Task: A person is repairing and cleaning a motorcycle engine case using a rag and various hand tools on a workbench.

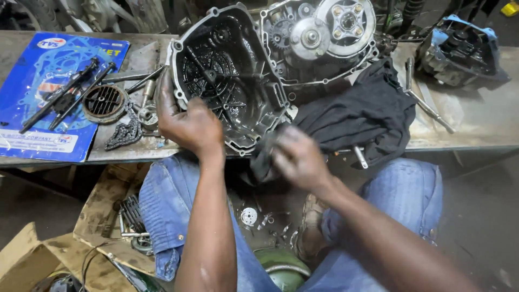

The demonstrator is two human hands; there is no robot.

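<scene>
A dark, oily engine side cover [230, 81] stands tilted on the bench edge, its hollow inside facing me. My left hand [186, 124] grips its lower left rim and holds it up. My right hand [297, 157], blurred, is closed on a bunch of black cloth [357, 116] and presses it against the cover's lower right edge. The rest of the cloth lies spread over the bench to the right. Behind the cover sits an open engine case [319, 38] with gears and a clutch showing.
A blue gasket pack [38, 113] with long bolts lies at the left beside a round metal strainer [105, 103] and a chain [124, 132]. Another engine part [459, 48] sits far right. Small parts and cardboard [102, 216] lie on the floor between my knees.
</scene>
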